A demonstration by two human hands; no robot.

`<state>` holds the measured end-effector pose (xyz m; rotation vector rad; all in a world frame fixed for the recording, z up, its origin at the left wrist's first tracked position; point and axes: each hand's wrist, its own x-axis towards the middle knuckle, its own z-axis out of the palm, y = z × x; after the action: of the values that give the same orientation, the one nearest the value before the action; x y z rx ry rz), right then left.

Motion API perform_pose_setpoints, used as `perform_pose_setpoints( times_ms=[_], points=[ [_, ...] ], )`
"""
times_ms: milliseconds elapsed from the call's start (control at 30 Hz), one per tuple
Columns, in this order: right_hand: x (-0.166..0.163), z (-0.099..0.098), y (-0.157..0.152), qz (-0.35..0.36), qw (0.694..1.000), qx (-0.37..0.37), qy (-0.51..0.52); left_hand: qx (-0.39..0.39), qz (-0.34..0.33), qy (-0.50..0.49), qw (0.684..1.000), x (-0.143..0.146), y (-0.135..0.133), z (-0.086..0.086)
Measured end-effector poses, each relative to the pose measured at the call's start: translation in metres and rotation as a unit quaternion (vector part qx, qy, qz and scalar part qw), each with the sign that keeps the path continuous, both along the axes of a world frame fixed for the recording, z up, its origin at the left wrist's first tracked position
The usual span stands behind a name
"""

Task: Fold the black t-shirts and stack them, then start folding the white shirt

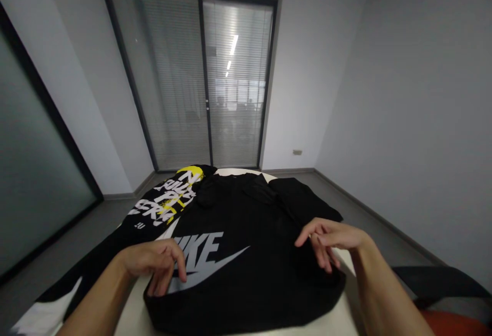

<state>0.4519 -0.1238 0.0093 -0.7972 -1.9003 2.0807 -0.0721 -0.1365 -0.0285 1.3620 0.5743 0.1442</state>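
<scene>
A black T-shirt with a large grey logo lies spread on a white table. My left hand hovers over the shirt's left edge by the logo, fingers loosely curled downward and apart, holding nothing. My right hand hangs over the shirt's right side, fingers drooping and spread, touching or just above the fabric. A second black garment with white and yellow lettering lies to the left, partly under the first.
More black cloth lies bunched at the table's far right. A dark chair back with something orange sits at the lower right. Glass sliding doors with blinds stand ahead; grey walls on both sides.
</scene>
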Motion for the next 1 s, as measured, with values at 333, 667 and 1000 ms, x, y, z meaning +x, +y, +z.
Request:
perform_pose_setpoints(
  times_ms=[333, 667, 1000],
  points=[
    [-0.036, -0.003, 0.004, -0.081, 0.989, 0.037, -0.115, 0.195, 0.218, 0.073, 0.953, 0.046, 0.007, 0.001],
    [-0.073, -0.015, 0.002, -0.020, 0.966, 0.157, -0.207, 0.443, 0.106, 0.281, 0.844, 0.051, 0.013, -0.025],
    [-0.172, -0.026, -0.046, 0.202, 0.904, 0.214, -0.310, 0.453, 0.098, 0.286, 0.839, 0.050, 0.013, -0.026]
  ],
)
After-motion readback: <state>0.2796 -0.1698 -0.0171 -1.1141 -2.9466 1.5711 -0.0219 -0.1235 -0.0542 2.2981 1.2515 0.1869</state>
